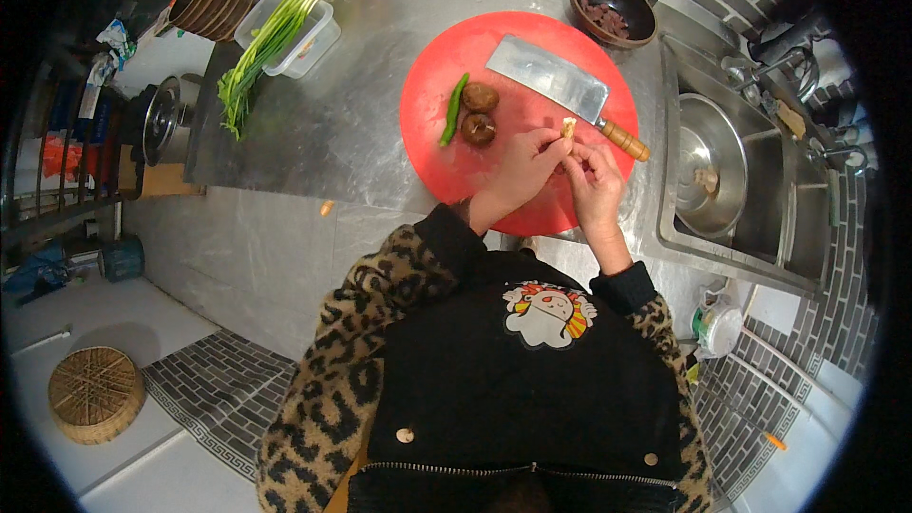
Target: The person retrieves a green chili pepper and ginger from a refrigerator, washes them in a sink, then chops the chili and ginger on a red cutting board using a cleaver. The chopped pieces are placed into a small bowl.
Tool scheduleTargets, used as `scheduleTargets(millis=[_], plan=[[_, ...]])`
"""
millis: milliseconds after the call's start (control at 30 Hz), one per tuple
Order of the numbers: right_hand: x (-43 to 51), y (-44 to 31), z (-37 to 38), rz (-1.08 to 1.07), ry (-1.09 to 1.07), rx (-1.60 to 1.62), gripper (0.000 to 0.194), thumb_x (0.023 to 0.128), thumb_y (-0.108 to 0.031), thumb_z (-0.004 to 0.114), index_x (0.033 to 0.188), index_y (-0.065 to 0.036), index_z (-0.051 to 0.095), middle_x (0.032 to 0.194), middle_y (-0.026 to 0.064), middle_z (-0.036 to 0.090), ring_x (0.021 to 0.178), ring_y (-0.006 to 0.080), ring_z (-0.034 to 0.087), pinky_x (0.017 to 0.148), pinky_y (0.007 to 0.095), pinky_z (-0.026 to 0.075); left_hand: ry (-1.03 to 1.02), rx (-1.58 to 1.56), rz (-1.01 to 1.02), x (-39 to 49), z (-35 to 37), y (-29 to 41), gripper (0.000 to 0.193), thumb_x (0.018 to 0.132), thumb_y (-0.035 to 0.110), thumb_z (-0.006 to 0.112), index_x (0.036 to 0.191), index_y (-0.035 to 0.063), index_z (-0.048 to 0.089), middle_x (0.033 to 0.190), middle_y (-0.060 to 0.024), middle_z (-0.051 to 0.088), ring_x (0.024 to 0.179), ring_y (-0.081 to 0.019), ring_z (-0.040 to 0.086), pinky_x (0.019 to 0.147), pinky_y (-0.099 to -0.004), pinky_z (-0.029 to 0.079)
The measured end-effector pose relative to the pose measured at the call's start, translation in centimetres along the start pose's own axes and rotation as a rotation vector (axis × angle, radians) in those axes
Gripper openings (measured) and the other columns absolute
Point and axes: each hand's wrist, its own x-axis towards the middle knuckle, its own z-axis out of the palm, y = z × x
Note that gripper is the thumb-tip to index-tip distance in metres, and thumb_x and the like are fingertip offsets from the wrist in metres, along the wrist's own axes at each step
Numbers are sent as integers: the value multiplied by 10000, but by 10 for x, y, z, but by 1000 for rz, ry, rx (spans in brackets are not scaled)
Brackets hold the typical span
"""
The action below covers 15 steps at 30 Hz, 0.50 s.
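Note:
Over the near right part of a round red cutting board (442,171), my left hand (524,167) and my right hand (597,182) meet at the fingertips. Between them they pinch a small pale-brown piece of food (568,128), possibly ginger or a mushroom stem; which it is I cannot tell. A cleaver (548,75) with a wooden handle lies flat on the board beyond my hands, its handle past the right rim. Two brown mushrooms (479,112) rest left of my hands, beside a green chili pepper (454,110).
A brown bowl (613,11) of cut reddish meat stands behind the board. Scallions (278,35) lie across a clear plastic container (313,43) at the left, near stacked bowls (214,3). The sink (766,189) at the right holds a metal basin (712,199).

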Motion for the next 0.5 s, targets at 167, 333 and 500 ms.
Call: scheduleTargets(millis=[167,333,500], plan=[[-5,2,0,90,-8,60,126,788,-48,721,902,-16,679,772,49,613,640,132,570,596,251,467,61,-166,-101,3,4,-6,296,970,226,501,888,-11,657,726,-15,623,633,-65,575,546,-225,465],[-2,13,-10,730,-123,937,166,902,-118,601,1017,-1,628,832,53,645,675,143,614,639,262,525,11,-287,-319,1,0,10,257,967,196,513,970,-19,654,776,-9,634,664,-72,585,597,-236,488],[-3,22,-20,901,-282,1390,230,955,-197,514,1059,-12,603,839,64,658,679,141,632,638,280,554,-168,-332,1,10,-1,18,250,936,128,567,1134,-17,620,960,-32,668,828,-85,615,727,-233,510]])
